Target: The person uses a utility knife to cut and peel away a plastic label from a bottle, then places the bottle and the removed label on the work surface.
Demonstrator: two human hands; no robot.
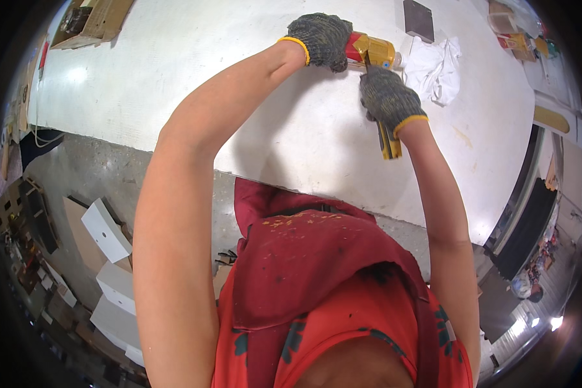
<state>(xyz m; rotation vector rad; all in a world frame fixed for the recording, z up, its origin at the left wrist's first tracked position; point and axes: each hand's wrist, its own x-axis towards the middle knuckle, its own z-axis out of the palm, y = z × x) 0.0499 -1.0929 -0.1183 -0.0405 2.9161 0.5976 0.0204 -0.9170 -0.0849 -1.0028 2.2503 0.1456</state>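
Note:
In a dark knitted glove with a yellow cuff, my left hand [319, 41] is closed around the red end of a bottle [374, 52] lying on its side above the white table. The bottle's wrap is red and gold, and its clear neck points right. My right hand [388, 97], gloved the same way, is closed around a yellow and black utility knife [388, 143]. The handle's end sticks out below my fist, while the dark blade end meets the bottle's side. Whether it has cut in, I cannot tell. A crumpled white cloth [431, 70] lies just right of the bottle.
A dark rectangular block [418, 21] lies on the white table [485, 149] behind the cloth. An open cardboard box [96, 24] is at the far left, with assorted packages [514, 42] at the far right. White panels [106, 229] stand on the floor to the left.

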